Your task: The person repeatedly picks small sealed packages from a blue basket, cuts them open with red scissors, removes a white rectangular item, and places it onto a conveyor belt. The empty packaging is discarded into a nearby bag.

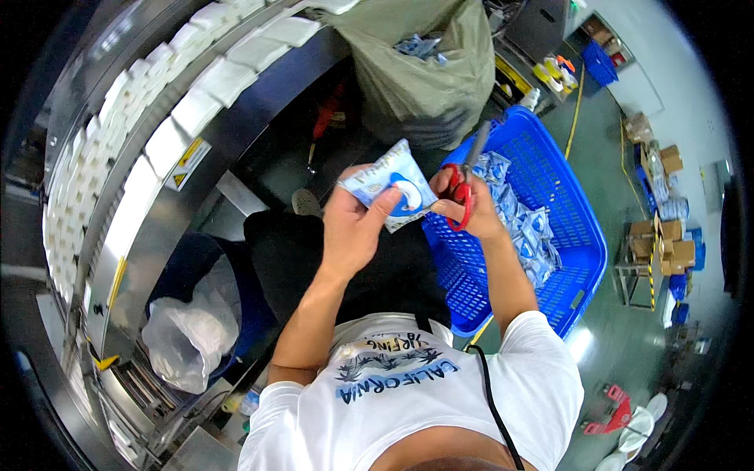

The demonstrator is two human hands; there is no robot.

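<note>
A small light-blue and white packet (399,182) is gripped in my left hand (353,224), the thumb pressed over its front. My right hand (474,210) has red-handled scissors (460,193) hooked on its fingers, blades pointing up and away from me. The right thumb and a finger also pinch the packet's right corner. Just right of my hands stands a blue plastic basket (580,222) with many similar blue-and-white packets (525,228) heaped inside.
A conveyor with rows of white packs (194,102) curves along the left. Ahead stands a large olive-grey bag (424,78) with blue wrappers in it. A dark blue bin with a white liner bag (192,330) sits at lower left. Cardboard boxes (674,250) and a red pallet jack (611,410) are at right.
</note>
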